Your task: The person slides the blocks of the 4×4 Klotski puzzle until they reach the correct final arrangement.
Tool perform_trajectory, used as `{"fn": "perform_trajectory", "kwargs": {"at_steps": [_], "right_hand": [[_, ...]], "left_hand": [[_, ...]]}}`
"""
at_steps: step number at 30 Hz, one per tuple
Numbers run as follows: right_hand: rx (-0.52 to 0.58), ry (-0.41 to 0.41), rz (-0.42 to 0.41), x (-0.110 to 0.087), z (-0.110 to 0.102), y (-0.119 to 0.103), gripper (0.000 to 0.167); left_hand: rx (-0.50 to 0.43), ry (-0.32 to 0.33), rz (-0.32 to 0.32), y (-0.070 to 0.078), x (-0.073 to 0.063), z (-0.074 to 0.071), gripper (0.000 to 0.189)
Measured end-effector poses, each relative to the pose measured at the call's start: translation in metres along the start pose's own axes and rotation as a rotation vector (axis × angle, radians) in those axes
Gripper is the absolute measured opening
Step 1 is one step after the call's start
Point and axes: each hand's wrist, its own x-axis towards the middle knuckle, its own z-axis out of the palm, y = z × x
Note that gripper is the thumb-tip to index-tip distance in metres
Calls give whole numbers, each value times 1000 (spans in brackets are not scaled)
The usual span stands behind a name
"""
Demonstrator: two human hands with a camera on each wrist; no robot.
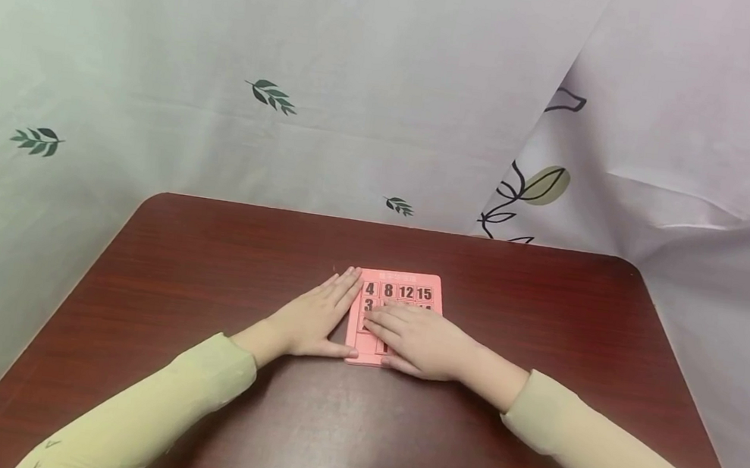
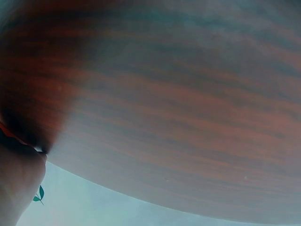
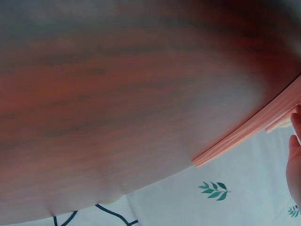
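A pink sliding number puzzle lies flat on the brown table, its black-numbered tiles partly covered. My left hand rests along its left side, fingers straight against that edge and the thumb at the bottom left corner. Across the lower right of the puzzle lies my right hand, its extended fingers touching the tiles. Tiles 4, 8, 12 and 15 show in the top row, with a 3 below the 4. In the right wrist view the puzzle's side appears beside the fingers. Only part of the left hand enters the left wrist view.
The reddish-brown wooden table has rounded far corners. Behind it hangs a pale curtain with leaf prints, overlapped on the right by another fabric fold. Both forearms, in pale sleeves, reach in from the near side.
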Motion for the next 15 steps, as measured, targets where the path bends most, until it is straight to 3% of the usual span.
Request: {"fn": "perform_trajectory", "kwargs": {"at_steps": [9,15], "right_hand": [[-21,54,-46,-36,-1,-9,61],[-53,77,-83,-46,1,-16,63]], "left_hand": [[6,-15,-18,0,2,2,120],[7,-10,-21,-2,1,4,120]]}}
